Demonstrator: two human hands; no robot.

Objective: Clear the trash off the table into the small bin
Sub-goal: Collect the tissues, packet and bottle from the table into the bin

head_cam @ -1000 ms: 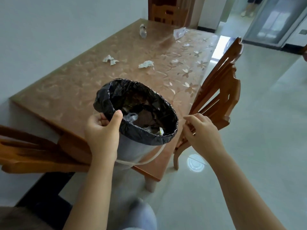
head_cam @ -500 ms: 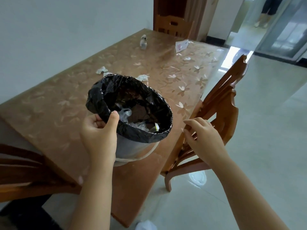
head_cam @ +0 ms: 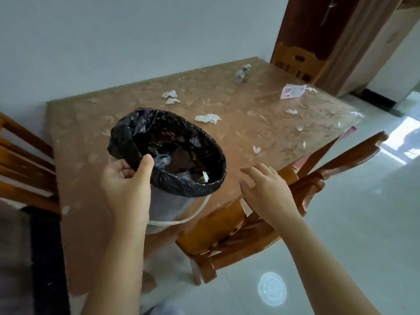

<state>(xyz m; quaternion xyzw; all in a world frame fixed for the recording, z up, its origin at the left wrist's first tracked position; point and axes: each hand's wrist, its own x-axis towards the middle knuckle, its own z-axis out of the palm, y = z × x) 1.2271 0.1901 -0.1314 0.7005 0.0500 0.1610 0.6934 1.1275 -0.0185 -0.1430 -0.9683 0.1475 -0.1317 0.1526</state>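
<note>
My left hand (head_cam: pixel 127 189) grips the near rim of a small white bin (head_cam: pixel 172 205) lined with a black bag, held above the near part of the brown table (head_cam: pixel 91 133). Some trash lies inside the bin. My right hand (head_cam: pixel 268 192) hovers open over the table's right edge, holding nothing. On the table lie a crumpled tissue (head_cam: pixel 208 118) just beyond the bin, two smaller tissue scraps (head_cam: pixel 170 96) farther back, a crushed plastic bottle (head_cam: pixel 241 74) near the far edge and a pink-printed paper (head_cam: pixel 292 91) at the far right.
A wooden chair (head_cam: pixel 295 189) stands tilted against the table's right side under my right hand. Another chair (head_cam: pixel 297 62) is at the far end and a third (head_cam: pixel 22 160) on the left. A white wall runs behind; tiled floor lies to the right.
My view has shifted closer over the table. The bin stays in my left hand. My right hand has let go of the chair back and opened its fingers.
</note>
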